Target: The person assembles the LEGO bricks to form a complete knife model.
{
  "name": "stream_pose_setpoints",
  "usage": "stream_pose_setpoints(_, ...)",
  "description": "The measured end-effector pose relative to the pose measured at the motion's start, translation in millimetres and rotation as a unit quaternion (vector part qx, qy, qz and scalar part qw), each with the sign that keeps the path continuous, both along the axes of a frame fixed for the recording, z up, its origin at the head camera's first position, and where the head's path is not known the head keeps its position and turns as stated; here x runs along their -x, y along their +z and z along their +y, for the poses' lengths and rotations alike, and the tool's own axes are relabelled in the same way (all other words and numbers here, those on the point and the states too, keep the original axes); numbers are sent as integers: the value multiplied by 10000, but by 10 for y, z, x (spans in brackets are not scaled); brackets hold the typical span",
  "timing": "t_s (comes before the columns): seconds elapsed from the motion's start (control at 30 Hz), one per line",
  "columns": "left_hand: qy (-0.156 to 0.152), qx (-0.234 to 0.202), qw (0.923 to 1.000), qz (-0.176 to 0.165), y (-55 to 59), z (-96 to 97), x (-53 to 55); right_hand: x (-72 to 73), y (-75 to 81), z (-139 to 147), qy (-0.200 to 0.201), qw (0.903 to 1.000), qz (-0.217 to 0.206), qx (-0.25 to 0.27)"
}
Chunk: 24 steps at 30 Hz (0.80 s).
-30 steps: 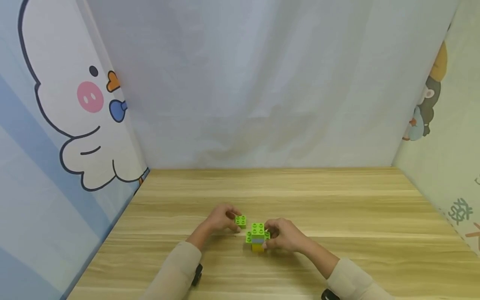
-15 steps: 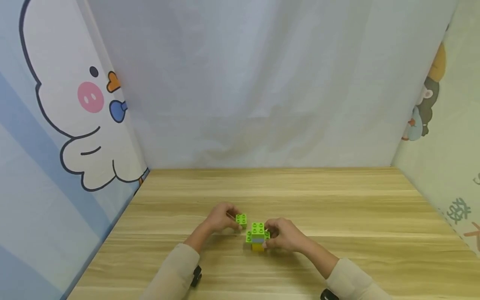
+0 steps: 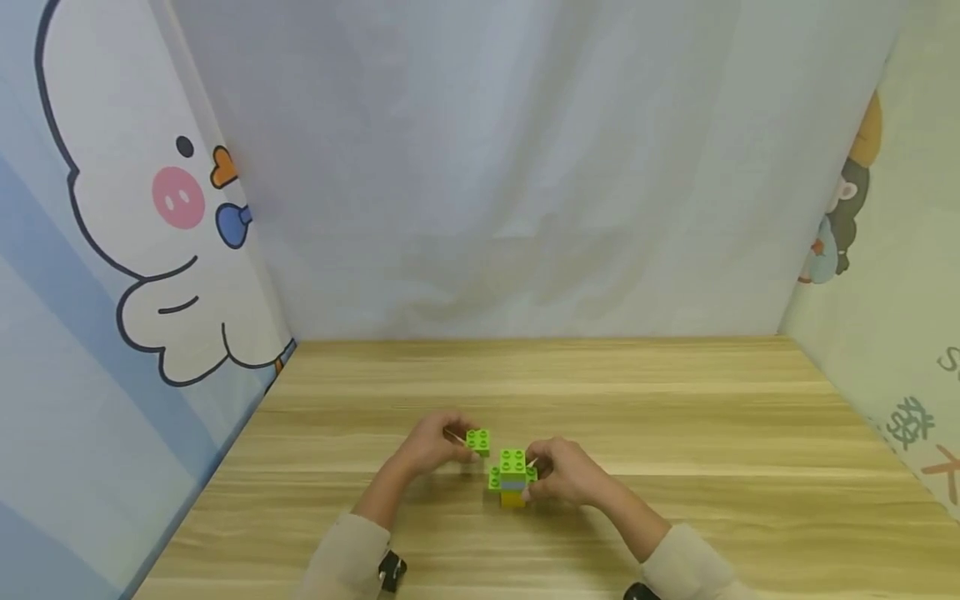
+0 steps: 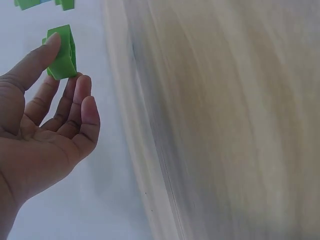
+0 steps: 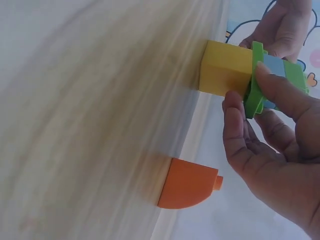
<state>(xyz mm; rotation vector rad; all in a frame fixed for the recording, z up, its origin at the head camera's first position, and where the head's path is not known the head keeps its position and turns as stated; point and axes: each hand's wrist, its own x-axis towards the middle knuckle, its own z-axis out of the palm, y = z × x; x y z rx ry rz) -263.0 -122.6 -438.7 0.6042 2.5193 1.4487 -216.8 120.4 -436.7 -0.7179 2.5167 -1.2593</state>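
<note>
My left hand point(image 3: 437, 443) pinches a bright green four-stud toy brick point(image 4: 61, 55) between thumb and fingertips, above the table in the left wrist view. Beside it, to the right and nearer me, stands a small stack of building bricks point(image 3: 513, 462). A yellow block point(image 5: 226, 67) forms its base. Over that come a wider green plate point(image 5: 254, 85) with studs jutting out on both sides, a blue brick point(image 5: 273, 65) and a green brick point(image 5: 295, 75) on top. My right hand point(image 3: 566, 472) holds the stack's right side, thumb and fingers at the green plate.
An orange brick point(image 5: 189, 185) with a curved side sits on the wooden table point(image 3: 645, 400) near my right hand in the right wrist view. A pale curtain point(image 3: 525, 167) hangs behind the table, with printed cloth walls point(image 3: 97, 275) left and right.
My left hand and the green brick have risen slightly relative to the stack. The right hand keeps its hold on the stack, and the head view has tilted a little.
</note>
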Motion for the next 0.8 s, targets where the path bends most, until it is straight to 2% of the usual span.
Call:
stream_pose_setpoints(0.17,287,-119,9995,7,26,-28,-83,-31,31,-28,-139,9999,14,-57)
stream_pose_setpoints(0.47,284,-322,9990,152,47,-11,-186,-78,101,-96,-544,9982,-61,-254)
stream_pose_setpoints(0.67,488,-537,9974,14,104,45,-290,-113,121,-118,-750,9966,-197,-262)
stream_pose_setpoints(0.8,526,-738,9958,-122,96,98,-326,-140,124,-106,-888,9955,-276,-191)
